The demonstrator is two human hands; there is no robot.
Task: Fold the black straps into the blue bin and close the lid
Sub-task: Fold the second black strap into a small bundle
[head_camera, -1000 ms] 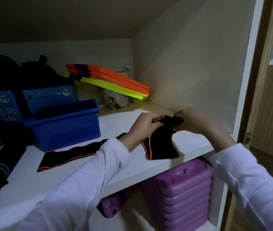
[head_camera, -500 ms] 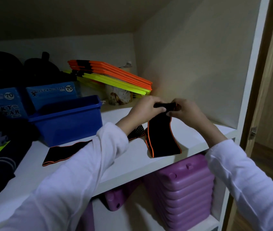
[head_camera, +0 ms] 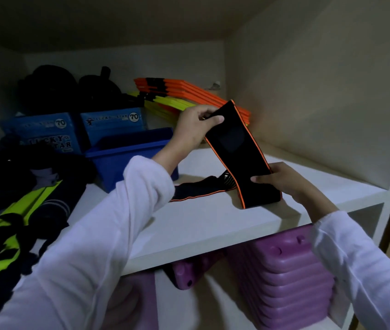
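Two hands on one black strap (head_camera: 237, 151). Half a second ago both pinched its top end together at chest height; now they are split: left hand (head_camera: 195, 126) holds the top end up and far, thumb and fingers clamped on the edge, while right hand (head_camera: 282, 178) has dropped to the lower part, fingers curled round it just above the shelf (head_camera: 213, 222). The section between them is stretched flat and tilted, with the orange piping visible. The strap's tail lies on the shelf, running left behind the left sleeve.

Read: this looks like setting the length for the next fold, so folding is still in progress. Nothing is in the blue bin (head_camera: 127, 151) that I can see; it sits open, left of the hands, no lid on it.

Writing: blue boxes (head_camera: 87, 127) behind the bin show "70" in white circles and "LUCKY STAR", partly blurred. No other text is legible.
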